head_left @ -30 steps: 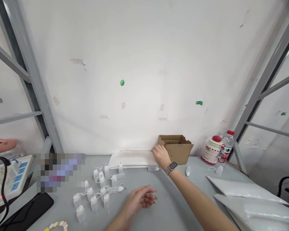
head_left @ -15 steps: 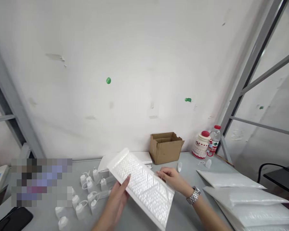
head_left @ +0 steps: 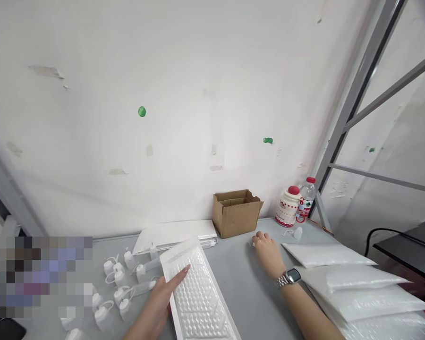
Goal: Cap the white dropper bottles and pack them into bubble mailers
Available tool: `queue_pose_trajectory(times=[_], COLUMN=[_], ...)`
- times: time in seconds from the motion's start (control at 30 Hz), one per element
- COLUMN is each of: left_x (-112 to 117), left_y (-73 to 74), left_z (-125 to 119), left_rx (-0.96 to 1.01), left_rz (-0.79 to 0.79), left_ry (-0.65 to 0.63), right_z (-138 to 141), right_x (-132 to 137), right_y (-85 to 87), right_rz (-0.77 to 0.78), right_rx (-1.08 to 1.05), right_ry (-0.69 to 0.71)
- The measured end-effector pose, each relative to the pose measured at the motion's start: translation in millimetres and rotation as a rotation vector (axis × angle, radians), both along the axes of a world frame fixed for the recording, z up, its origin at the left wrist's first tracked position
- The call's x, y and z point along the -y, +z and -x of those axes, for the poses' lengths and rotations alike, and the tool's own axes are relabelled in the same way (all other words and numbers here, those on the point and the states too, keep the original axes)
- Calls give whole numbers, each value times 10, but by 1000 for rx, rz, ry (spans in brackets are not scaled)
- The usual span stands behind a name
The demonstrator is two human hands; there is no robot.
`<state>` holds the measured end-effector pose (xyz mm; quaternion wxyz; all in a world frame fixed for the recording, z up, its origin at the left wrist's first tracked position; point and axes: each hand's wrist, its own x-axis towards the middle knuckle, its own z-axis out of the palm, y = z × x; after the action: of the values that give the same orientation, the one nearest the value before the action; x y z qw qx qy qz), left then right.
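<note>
A white bubble mailer (head_left: 198, 297) lies flat on the grey table (head_left: 241, 283) in front of me. My left hand (head_left: 159, 302) grips its left edge, one finger stretched across the top. My right hand (head_left: 267, 250), a watch on its wrist, rests further back by the cardboard box (head_left: 236, 212). Its fingers are curled over a small white bottle (head_left: 251, 242), of which only the tip shows.
Several small white capped bottles (head_left: 120, 278) are scattered at the left. A stack of flat mailers (head_left: 177, 233) lies against the wall. Filled mailers (head_left: 357, 293) are piled at the right. A red-lidded jar (head_left: 287, 207), a water bottle (head_left: 306, 198) and a grey rack post (head_left: 354, 94) stand behind.
My right hand took a mailer from the back stack and both hands brought it forward. The mailer now lies on the table, and my right hand has let go and moved onto the small bottle.
</note>
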<state>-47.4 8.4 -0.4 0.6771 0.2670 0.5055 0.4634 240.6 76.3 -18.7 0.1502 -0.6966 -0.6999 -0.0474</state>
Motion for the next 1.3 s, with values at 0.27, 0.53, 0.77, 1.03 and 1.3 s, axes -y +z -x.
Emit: queue_pose_trajectory(times=[0.27, 0.53, 0.77, 1.03, 1.3], left_x=[25, 55, 45, 23, 8], left_y=[-91, -179, -147, -261, -237], left_z=[-38, -172, -161, -165, -168], left_rx=[-76, -337, -252, -270, -221], left_rz=[-142, -166, -246, -289, -263], left_ry=[-167, -260, -311, -197, -56], right_z=[310, 866, 926, 947, 978], right_x=[145, 575, 619, 508, 602], right_y=[219, 274, 171, 43, 143], right_rz=[3, -78, -2, 346, 229], right_rx=[-303, -1217, -1126, -1131, -718], right_ry=[175, 500, 474, 457, 656])
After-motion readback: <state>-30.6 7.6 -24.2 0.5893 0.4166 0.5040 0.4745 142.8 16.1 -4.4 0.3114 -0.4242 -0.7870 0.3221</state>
